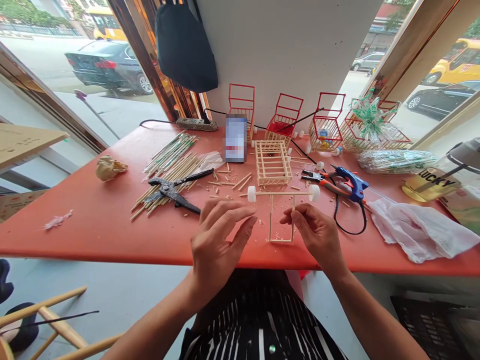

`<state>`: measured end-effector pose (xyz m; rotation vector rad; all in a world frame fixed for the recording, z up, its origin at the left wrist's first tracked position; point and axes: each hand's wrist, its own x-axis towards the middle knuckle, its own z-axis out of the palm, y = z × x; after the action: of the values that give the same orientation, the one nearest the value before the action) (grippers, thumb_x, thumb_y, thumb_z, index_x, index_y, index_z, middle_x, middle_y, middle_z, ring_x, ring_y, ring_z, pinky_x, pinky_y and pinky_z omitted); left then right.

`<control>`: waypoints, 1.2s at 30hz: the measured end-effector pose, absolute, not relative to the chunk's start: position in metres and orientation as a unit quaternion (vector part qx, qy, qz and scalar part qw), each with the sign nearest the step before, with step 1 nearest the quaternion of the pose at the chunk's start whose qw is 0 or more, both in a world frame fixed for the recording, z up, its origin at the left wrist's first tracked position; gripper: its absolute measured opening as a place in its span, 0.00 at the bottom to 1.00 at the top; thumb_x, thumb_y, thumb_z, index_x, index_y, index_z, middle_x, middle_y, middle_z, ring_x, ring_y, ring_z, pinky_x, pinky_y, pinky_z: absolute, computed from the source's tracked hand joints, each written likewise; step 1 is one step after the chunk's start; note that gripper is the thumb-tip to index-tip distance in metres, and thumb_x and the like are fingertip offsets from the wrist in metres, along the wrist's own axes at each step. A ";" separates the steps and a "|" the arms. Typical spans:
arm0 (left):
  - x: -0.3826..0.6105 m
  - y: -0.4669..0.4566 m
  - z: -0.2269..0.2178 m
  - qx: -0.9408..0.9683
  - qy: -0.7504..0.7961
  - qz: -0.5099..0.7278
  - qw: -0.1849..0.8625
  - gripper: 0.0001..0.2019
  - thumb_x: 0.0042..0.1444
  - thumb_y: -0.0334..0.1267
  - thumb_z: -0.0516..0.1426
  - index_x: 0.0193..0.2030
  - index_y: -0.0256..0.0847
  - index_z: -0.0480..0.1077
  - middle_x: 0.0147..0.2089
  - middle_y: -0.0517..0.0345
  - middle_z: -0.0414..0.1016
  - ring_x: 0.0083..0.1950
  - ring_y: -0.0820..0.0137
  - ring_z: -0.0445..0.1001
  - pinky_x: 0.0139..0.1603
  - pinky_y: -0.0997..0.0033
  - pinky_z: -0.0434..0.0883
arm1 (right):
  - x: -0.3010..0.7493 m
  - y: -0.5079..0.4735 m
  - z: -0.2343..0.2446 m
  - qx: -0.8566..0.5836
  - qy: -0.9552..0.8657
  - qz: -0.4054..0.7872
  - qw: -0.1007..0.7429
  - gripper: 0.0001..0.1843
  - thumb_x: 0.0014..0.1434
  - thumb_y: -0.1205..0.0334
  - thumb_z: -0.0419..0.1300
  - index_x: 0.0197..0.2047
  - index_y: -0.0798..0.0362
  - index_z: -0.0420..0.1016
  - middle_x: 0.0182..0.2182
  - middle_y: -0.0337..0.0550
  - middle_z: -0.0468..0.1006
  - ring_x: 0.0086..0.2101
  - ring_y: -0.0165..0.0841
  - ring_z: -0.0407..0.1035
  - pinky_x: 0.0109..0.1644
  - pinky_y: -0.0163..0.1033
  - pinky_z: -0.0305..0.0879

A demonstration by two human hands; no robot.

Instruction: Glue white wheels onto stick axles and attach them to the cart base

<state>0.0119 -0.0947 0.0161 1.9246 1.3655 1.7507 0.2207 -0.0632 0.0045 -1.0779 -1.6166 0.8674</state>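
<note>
My right hand [317, 235] pinches one upright of a small wooden stick frame [281, 241]. That frame is U-shaped at the bottom and joins a crossbar carrying a white round wheel [251, 194] at the left end and another white wheel [314, 193] at the right. To the left of the frame, my left hand [221, 240] hovers with curved, parted fingers and nothing visible between them. A slatted basket [273, 162] made of bare sticks stands just beyond the crossbar. Short stick offcuts lie around it.
Black-handled pliers [170, 192] rest by a pile of wooden sticks [165, 175] on the red table [93, 220]. A blue glue gun [352, 182] and cutters [318, 177] lie to the right, near a plastic bag [420, 230]. Behind stand a phone [235, 140] and several red-trimmed stick carts [279, 122].
</note>
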 end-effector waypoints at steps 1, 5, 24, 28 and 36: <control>0.011 -0.091 0.022 0.670 0.449 0.587 0.068 0.11 0.58 0.31 0.65 0.44 0.52 0.81 0.43 0.56 0.82 0.48 0.59 0.73 0.58 0.56 0.68 | 0.220 -0.063 0.005 -0.442 -0.665 0.358 0.484 0.10 0.69 0.56 0.59 0.37 0.51 0.76 0.34 0.43 0.84 0.34 0.32 0.78 0.38 0.36 0.72; 0.017 -0.068 0.039 0.725 0.433 0.535 0.010 0.10 0.61 0.33 0.63 0.46 0.50 0.81 0.47 0.53 0.81 0.55 0.57 0.71 0.61 0.52 0.66 | 0.219 -0.063 0.006 -0.434 -0.668 0.364 0.482 0.10 0.69 0.56 0.59 0.36 0.51 0.76 0.35 0.42 0.84 0.35 0.32 0.79 0.40 0.35 0.72; 0.041 -0.043 0.034 0.778 0.428 0.460 -0.019 0.07 0.66 0.33 0.59 0.38 0.40 0.78 0.43 0.54 0.82 0.53 0.60 0.72 0.55 0.53 0.69 | 0.218 -0.061 0.007 -0.439 -0.671 0.372 0.467 0.12 0.70 0.54 0.58 0.37 0.51 0.77 0.31 0.41 0.83 0.33 0.32 0.78 0.40 0.36 0.71; 0.041 -0.044 0.034 0.775 0.431 0.462 -0.012 0.07 0.66 0.33 0.59 0.38 0.40 0.79 0.44 0.55 0.83 0.53 0.60 0.72 0.56 0.54 0.69 | 0.218 -0.061 0.007 -0.444 -0.670 0.369 0.467 0.13 0.70 0.55 0.59 0.36 0.51 0.77 0.31 0.40 0.83 0.33 0.31 0.78 0.39 0.35 0.71; 0.040 -0.043 0.032 0.777 0.427 0.462 -0.015 0.06 0.66 0.34 0.60 0.39 0.41 0.79 0.43 0.56 0.83 0.54 0.59 0.73 0.56 0.53 0.69 | 0.217 -0.061 0.007 -0.448 -0.668 0.366 0.469 0.14 0.69 0.55 0.59 0.34 0.51 0.77 0.30 0.40 0.83 0.32 0.31 0.77 0.38 0.36 0.71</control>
<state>0.0401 -0.0433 0.0325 2.4642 1.3543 1.4661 0.2174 -0.0614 0.0073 -1.0985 -1.6372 0.8977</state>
